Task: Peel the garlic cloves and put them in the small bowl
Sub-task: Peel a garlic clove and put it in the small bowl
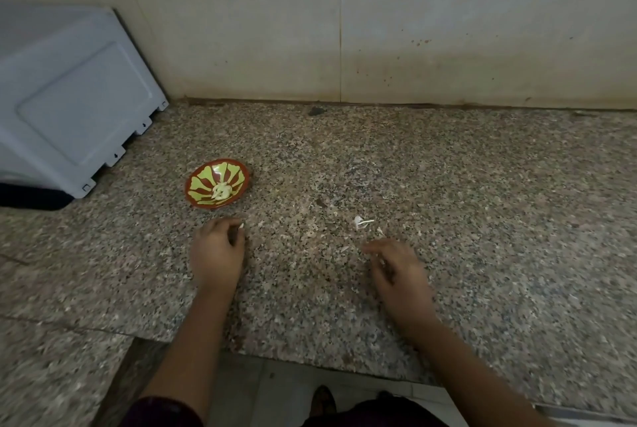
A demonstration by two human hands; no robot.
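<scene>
Speckled brown granite desk (482, 185). Small round red-brown bowl with yellow-green petal pattern (201, 182): left of centre on the desk, just beyond the left hand and apart from it; pale peeled garlic cloves (222, 191) heaped in its middle. Left hand (217, 250): fingers curled, tips pinching a small white garlic piece (241, 226); clove or skin, cannot tell. Right hand (396, 266): low over the desk, blurred; grip cannot be told. White papery garlic skins (362, 222): scattered just beyond the right hand. Pale grey appliance (69, 106): far left.
</scene>
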